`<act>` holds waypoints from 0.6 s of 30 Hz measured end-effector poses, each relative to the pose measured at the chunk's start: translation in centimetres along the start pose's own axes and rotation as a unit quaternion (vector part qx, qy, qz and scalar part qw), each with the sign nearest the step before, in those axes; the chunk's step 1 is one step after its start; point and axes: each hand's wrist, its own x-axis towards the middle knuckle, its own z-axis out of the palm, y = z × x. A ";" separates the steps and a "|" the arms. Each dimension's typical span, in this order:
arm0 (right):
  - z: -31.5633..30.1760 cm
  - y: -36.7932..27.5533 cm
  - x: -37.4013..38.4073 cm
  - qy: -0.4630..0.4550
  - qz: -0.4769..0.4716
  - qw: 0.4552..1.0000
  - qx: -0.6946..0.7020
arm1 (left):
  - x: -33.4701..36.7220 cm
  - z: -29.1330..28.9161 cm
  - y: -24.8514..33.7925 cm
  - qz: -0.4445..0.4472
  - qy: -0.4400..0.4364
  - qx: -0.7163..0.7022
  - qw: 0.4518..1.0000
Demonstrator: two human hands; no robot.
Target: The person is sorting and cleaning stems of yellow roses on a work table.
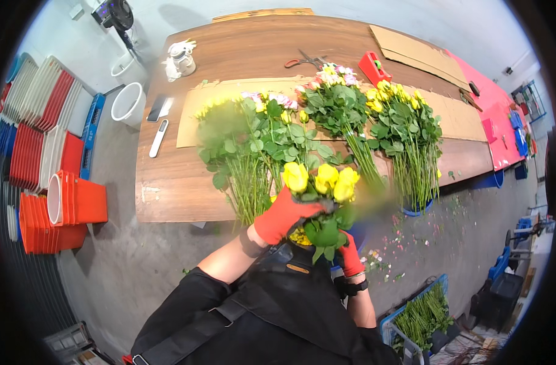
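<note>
Red gloves cover both our hands in the head view, close together in front of our dark clothing. Our left hand (288, 216) curls closed just under the flower heads of a few yellow roses (326, 180), which stand upright with green leaves (325, 236) drooping below them. Our right hand (351, 257) is lower, at the right edge of those leaves; they hide part of its fingers, so we cannot tell how far it is open or whether it grips anything. The roses are before our chest, near the front edge of the wooden table (244, 52).

On the table, a cardboard sheet (188, 129) lies under three groups of cut flowers: a yellow and pink group (244, 143) on the left, partly blurred, a pink bunch (337, 106) in the middle and a yellow bunch (406, 121) on the right, their stems toward us. Behind them we see scissors (292, 63) with open blades and a red tape dispenser (373, 68). A jar (182, 64) stands at the far left, with a phone (157, 109) nearer us. On the floor at our right, a blue-edged crate (385, 325) holds green stems (423, 316).
</note>
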 end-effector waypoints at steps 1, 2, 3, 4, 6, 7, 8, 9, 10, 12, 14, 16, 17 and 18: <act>-1.1 1.4 -0.1 -0.029 0.005 1.000 0.003 | -1.0 0.7 0.5 -0.087 0.016 0.010 0.996; -1.7 3.5 -0.3 -0.022 0.004 1.000 0.004 | -1.3 1.4 -0.4 -0.053 -0.012 -0.007 0.998; -2.4 6.2 -0.8 0.038 0.018 0.998 0.052 | -1.7 2.3 -0.9 -0.040 -0.023 0.045 0.998; -3.0 8.0 -1.2 0.095 0.033 0.990 0.100 | -2.1 3.0 -1.1 -0.026 -0.032 0.096 0.994; -3.4 7.6 -1.1 0.071 0.087 0.974 0.196 | -2.2 3.3 -1.5 -0.027 -0.061 0.091 0.994; -3.4 7.4 -1.6 0.056 0.055 0.989 0.127 | -2.3 3.3 -1.7 -0.030 -0.064 0.092 0.993; -2.8 5.9 -1.8 0.039 0.023 0.997 0.056 | -2.3 3.2 -1.8 -0.032 -0.066 0.094 0.993; -1.6 2.6 -2.3 0.035 0.037 0.998 0.037 | -2.4 3.1 -1.7 -0.061 -0.049 0.064 0.995; -2.0 3.1 -2.6 0.045 0.033 0.998 0.042 | -2.1 3.5 -1.8 -0.068 -0.059 0.066 0.994; -2.8 3.9 -2.7 0.026 -0.106 0.977 -0.184 | -1.7 3.9 -1.5 -0.084 -0.096 0.022 0.992; -2.7 4.4 -3.0 0.032 -0.094 0.984 -0.147 | -2.1 4.6 -1.4 -0.090 -0.096 0.029 0.991; -2.2 4.4 -3.3 0.039 -0.081 0.990 -0.109 | -2.5 4.8 -1.9 -0.078 -0.040 0.027 0.996; -1.8 3.7 -3.4 0.008 -0.047 0.996 -0.073 | -2.5 4.9 -1.9 -0.085 -0.027 0.034 0.995; -1.4 2.3 -3.6 -0.025 -0.012 0.999 -0.036 | -2.6 4.8 -2.0 -0.087 -0.029 0.035 0.995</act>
